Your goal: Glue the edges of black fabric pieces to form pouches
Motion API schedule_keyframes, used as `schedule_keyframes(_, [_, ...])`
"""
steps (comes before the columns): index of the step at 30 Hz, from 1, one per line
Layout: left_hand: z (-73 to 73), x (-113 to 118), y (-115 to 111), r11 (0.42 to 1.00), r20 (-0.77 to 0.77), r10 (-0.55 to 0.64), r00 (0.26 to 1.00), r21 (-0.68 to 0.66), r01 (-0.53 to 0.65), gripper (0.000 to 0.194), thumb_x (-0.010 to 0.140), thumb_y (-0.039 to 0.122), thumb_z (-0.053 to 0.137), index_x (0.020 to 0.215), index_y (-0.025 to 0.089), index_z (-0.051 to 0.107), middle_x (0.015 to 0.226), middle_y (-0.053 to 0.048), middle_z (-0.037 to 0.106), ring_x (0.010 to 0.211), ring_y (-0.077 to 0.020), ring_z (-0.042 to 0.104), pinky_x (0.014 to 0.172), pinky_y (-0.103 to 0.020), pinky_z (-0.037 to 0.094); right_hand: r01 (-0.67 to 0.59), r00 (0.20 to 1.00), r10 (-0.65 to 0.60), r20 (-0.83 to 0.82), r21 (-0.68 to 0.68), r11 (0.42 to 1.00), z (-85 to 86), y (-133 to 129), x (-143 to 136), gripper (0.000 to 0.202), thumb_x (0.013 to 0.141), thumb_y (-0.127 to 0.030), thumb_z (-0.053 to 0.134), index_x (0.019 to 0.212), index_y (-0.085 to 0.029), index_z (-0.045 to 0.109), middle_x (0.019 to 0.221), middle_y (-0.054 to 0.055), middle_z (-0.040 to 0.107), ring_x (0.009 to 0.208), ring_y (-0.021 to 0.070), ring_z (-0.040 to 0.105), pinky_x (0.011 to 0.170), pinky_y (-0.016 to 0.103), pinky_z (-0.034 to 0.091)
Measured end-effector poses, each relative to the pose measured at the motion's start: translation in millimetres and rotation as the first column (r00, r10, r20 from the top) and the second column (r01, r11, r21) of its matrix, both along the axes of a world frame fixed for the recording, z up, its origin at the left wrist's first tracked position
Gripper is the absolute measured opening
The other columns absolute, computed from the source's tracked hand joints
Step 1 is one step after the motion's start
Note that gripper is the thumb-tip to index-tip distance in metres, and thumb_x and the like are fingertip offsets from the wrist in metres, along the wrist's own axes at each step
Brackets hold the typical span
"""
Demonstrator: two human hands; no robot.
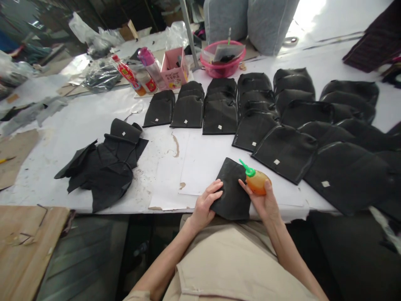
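A flat black leather-like piece [231, 192] lies at the table's front edge, close to my body, its lower end reaching past the edge. My left hand [206, 202] grips its left side, fingers bent over the top face and thumb low at the edge. In my right hand [266, 202] is a squeeze glue bottle [257, 184] with orange liquid and a green nozzle [247, 168] pointing up and left. One extended finger of that hand touches the piece's right side. White paper [200, 167] lies beneath and beyond the piece.
Overlapping black pieces with small white tags [221, 113] line the table's back and right. A loose black pile [106, 167] lies left. Behind stand a red-labelled bottle [128, 75], a pink box [173, 73] and a pink basket [219, 69]. A wooden board [28, 242] is at lower left.
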State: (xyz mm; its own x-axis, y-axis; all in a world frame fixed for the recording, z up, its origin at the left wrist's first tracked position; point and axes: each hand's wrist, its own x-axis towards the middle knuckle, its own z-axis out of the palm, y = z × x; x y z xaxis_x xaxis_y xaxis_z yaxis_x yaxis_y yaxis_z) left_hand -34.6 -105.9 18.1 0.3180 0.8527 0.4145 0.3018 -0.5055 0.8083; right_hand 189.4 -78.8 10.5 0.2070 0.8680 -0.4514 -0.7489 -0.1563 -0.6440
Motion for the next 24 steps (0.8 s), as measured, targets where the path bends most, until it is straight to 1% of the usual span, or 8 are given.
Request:
schedule_keyframes(2, [5.7, -3.0, 4.3, 0.998, -0.041, -0.06, 0.997, 0.007, 0.06, 0.042, 0.093, 0.003, 0.048, 0.126, 0.024, 0.062, 0.14, -0.013, 0.064, 0.144, -0.027, 0.05, 0.114, -0.053, 0.049, 0.015, 0.999, -0.015, -0.031, -0.023, 1.0, -0.9, 0.5, 1.7, 0.045, 0.069, -0.054, 0.088, 0.101, -0.026, 0.074, 0.101, 0.0, 0.076, 0.095, 0.0223, 0.07, 0.1, 0.058, 0.059])
schedule_keyframes(5, [12.2, -8.0, 10.0, 0.999, -0.208, -0.047, 0.977, 0.005, 0.049, 0.033, 0.093, 0.001, 0.045, 0.106, 0.022, 0.068, 0.117, -0.011, 0.074, 0.134, -0.0261, 0.06, 0.108, -0.049, 0.055, 0.033, 0.998, -0.035, -0.058, -0.046, 0.998, -0.7, 0.6, 3.8, 0.048, 0.065, -0.054, 0.091, 0.1, -0.025, 0.074, 0.099, 0.0, 0.076, 0.093, 0.0218, 0.071, 0.1, 0.059, 0.06])
schedule_keyframes(9, [13.6, -14.5, 12.9, 1.0, -0.494, -0.003, 0.869, 0.01, 0.009, 0.026, 0.091, -0.001, 0.048, 0.093, 0.018, 0.065, 0.101, -0.011, 0.075, 0.119, -0.027, 0.069, 0.099, -0.047, 0.061, 0.05, 0.996, -0.053, -0.07, -0.036, 0.998, -2.1, -0.2, 3.4, 0.046, 0.066, -0.05, 0.092, 0.1, -0.024, 0.074, 0.104, 0.001, 0.077, 0.097, 0.0243, 0.072, 0.097, 0.062, 0.061])
schedule_keyframes(11, [15.2, -18.5, 12.2, 0.999, -0.606, -0.041, 0.794, -0.028, 0.03, 0.023, 0.087, -0.001, 0.054, 0.096, 0.018, 0.065, 0.105, -0.011, 0.074, 0.123, -0.0289, 0.066, 0.107, -0.054, 0.055, 0.045, 0.996, -0.046, -0.076, -0.021, 0.999, -3.5, -0.3, 2.4, 0.043, 0.069, -0.048, 0.091, 0.101, -0.025, 0.074, 0.105, 0.001, 0.077, 0.099, 0.025, 0.072, 0.095, 0.061, 0.062])
schedule_keyframes(13, [19.1, -23.4, 10.9, 0.994, -0.673, -0.11, 0.731, -0.075, 0.081, 0.024, 0.083, 0.007, 0.067, 0.105, 0.018, 0.066, 0.113, -0.011, 0.072, 0.128, -0.0326, 0.062, 0.118, -0.067, 0.038, 0.039, 0.996, -0.04, -0.08, -0.008, 0.999, -4.5, 0.3, 1.5, 0.039, 0.071, -0.045, 0.09, 0.101, -0.026, 0.074, 0.105, 0.001, 0.077, 0.1, 0.0248, 0.073, 0.093, 0.058, 0.064])
schedule_keyframes(15, [23.5, -28.7, 9.5, 0.982, -0.695, -0.185, 0.695, -0.105, 0.157, 0.039, 0.08, 0.021, 0.08, 0.116, 0.019, 0.066, 0.122, -0.012, 0.069, 0.131, -0.0351, 0.059, 0.122, -0.071, 0.028, 0.032, 0.996, -0.031, -0.082, 0.002, 0.999, -4.7, 1.5, 1.0, 0.037, 0.071, -0.044, 0.09, 0.099, -0.026, 0.074, 0.104, 0.001, 0.078, 0.098, 0.0242, 0.073, 0.09, 0.056, 0.065])
schedule_keyframes(19, [25.3, -34.4, 6.3, 0.963, -0.657, -0.251, 0.71, -0.093, 0.255, 0.059, 0.076, 0.05, 0.086, 0.121, 0.016, 0.068, 0.133, -0.018, 0.064, 0.134, -0.0362, 0.056, 0.116, -0.058, 0.045, 0.018, 0.998, -0.016, -0.067, 0.027, 0.999, -3.7, 3.2, 0.8, 0.04, 0.071, -0.046, 0.09, 0.101, -0.025, 0.074, 0.104, 0.001, 0.078, 0.096, 0.0235, 0.073, 0.09, 0.054, 0.066])
schedule_keyframes(24, [21.1, -30.0, 0.8, 0.978, -0.621, -0.195, 0.759, -0.063, 0.199, 0.05, 0.08, 0.052, 0.081, 0.114, 0.017, 0.071, 0.126, -0.018, 0.066, 0.125, -0.0348, 0.062, 0.104, -0.054, 0.055, -0.007, 0.999, 0.01, -0.05, 0.061, 0.998, -3.6, 3.4, 0.6, 0.039, 0.073, -0.048, 0.089, 0.1, -0.023, 0.074, 0.099, 0.002, 0.077, 0.091, 0.0216, 0.073, 0.093, 0.053, 0.064])
